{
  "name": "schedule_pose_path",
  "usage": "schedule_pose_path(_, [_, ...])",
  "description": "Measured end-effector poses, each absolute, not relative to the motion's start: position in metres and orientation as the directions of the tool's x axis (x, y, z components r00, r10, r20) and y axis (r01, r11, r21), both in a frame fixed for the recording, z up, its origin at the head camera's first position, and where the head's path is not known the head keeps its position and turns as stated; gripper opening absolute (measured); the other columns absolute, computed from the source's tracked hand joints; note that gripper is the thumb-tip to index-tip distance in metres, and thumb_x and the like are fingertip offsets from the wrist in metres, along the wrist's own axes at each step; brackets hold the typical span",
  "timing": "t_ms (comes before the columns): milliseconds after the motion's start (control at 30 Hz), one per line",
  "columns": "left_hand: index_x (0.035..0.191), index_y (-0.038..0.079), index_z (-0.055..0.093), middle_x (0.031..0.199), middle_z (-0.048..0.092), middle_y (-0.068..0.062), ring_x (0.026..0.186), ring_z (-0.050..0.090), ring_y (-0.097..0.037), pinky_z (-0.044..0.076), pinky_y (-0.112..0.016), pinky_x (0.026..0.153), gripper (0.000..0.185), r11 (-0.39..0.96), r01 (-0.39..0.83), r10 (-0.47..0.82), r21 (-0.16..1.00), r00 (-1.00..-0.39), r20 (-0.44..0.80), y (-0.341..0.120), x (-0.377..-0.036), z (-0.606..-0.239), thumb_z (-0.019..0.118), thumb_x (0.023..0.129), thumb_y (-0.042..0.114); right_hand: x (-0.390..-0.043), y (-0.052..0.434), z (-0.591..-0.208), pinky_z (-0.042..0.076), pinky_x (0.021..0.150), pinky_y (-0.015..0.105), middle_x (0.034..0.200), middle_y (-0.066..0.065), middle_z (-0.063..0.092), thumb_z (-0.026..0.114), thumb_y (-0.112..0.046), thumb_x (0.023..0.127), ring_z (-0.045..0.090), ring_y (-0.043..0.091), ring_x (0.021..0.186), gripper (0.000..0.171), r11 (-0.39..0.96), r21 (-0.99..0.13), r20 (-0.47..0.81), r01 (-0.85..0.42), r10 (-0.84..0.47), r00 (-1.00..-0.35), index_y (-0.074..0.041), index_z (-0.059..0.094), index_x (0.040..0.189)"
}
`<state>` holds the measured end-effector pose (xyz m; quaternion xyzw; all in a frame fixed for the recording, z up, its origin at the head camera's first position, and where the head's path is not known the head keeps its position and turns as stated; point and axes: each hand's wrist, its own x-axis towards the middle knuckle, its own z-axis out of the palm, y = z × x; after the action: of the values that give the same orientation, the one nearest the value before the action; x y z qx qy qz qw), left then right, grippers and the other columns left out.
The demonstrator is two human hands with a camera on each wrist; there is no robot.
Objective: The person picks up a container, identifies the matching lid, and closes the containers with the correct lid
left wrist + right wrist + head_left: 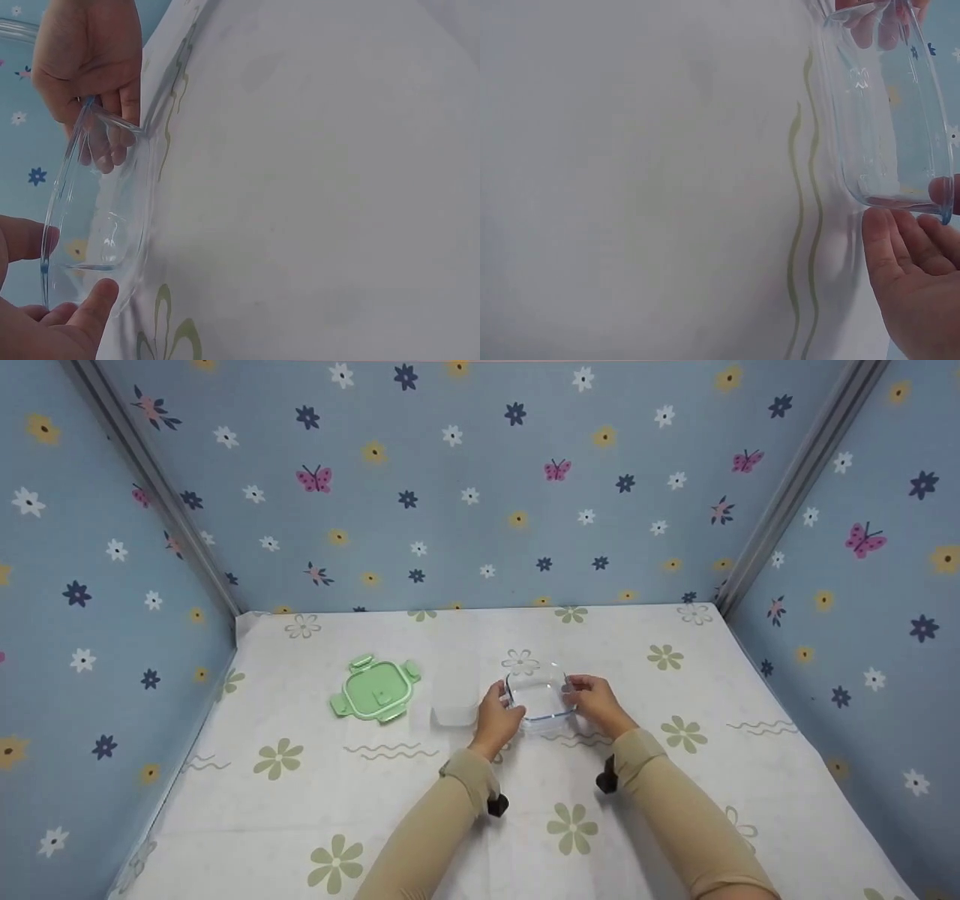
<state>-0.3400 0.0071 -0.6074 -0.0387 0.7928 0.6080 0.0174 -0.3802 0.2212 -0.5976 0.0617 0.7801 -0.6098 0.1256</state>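
Observation:
Both hands hold a clear square glass food container (546,718) over the cloth, one at each side. My left hand (499,723) grips its left wall, with a digit over the rim and other fingers along the outside. On the opposite side my right hand (598,706) pinches the wall, thumb at the rim and fingers outside, as the right wrist view shows of this hand (922,270). The container looks empty. A white, box-like piece (454,714) stands just left of my left hand. Farther left lies a green lid (377,690) with side clips.
A white cloth (420,825) with green flowers and wavy lines covers the table. Blue flowered panels (465,532) rise at the back and both sides, joined by grey corner posts (161,487).

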Motion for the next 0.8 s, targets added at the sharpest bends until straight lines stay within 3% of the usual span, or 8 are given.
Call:
schedule_pose_path(167, [0.157,-0.012,0.042,0.156,0.054,-0.032,0.143,0.058,-0.047,0.050,-0.049,0.121,0.070,0.238,-0.079,-0.060,0.968,-0.996,-0.067,0.0071,-0.3416,-0.6085,0.064,0.091,-0.001,-0.3818,0.2223,-0.5994,0.047,0.123,0.050,0.155,0.026,0.055,0.060,0.001,0.102,0.055,0.036,0.142,0.055,0.183,-0.939,-0.308,0.291,-0.071,-0.949,0.009,0.049,0.155])
schedule_pose_path(600, [0.154,-0.012,0.046,0.154,0.057,-0.029,0.141,0.061,-0.044,0.052,-0.048,0.119,0.066,0.245,-0.113,-0.078,0.963,-0.992,-0.096,0.0093,-0.3435,-0.6102,0.064,0.091,-0.001,-0.3804,0.2222,-0.5977,0.049,0.122,0.049,0.156,0.025,0.056,0.061,-0.001,0.102,0.056,0.034,0.141,0.052,0.219,-0.926,-0.323,0.307,-0.044,-0.945,0.007,0.052,0.153])
schedule_pose_path(800, [0.156,-0.012,0.045,0.157,0.055,-0.029,0.143,0.059,-0.045,0.050,-0.049,0.120,0.066,0.256,-0.118,-0.074,0.959,-0.992,-0.102,0.0105,-0.3413,-0.6059,0.062,0.093,-0.001,-0.3780,0.2223,-0.5923,0.054,0.113,0.043,0.149,0.023,0.060,0.063,-0.001,0.101,0.060,0.029,0.127,0.048,0.235,-0.922,-0.324,0.309,-0.030,-0.946,0.005,0.058,0.149])
